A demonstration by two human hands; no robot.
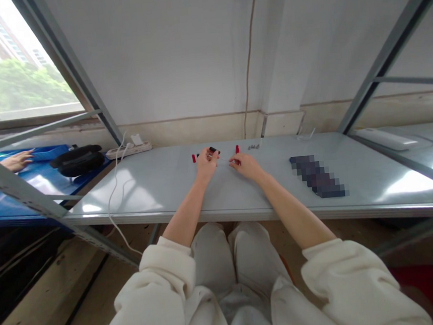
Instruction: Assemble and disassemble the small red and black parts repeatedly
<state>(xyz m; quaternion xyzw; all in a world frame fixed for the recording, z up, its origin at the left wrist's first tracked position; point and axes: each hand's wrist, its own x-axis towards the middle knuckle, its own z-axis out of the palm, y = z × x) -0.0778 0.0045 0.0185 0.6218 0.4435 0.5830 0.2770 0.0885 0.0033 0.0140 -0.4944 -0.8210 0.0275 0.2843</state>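
Note:
My left hand (206, 166) is closed around a small black cylinder (214, 150), whose end sticks out past the fingers. Beside it, my right hand (247, 166) has its thumb and fingertips pinched together; whatever they hold is too small to make out. A little red cylinder (237, 149) stands just behind the right fingers. To the left of my left hand is another red cylinder (193, 158), with a bit of a black piece (198, 155) showing next to the hand. Several small grey parts (253, 147) lie behind my right hand.
The grey tabletop (242, 195) runs between metal posts. On it are a dark, pixelated oblong thing (318, 176) at right and a white power strip (130, 150) at back left, its cable hanging over the edge. Another person's hand (18, 160) rests at the blue table (0, 201).

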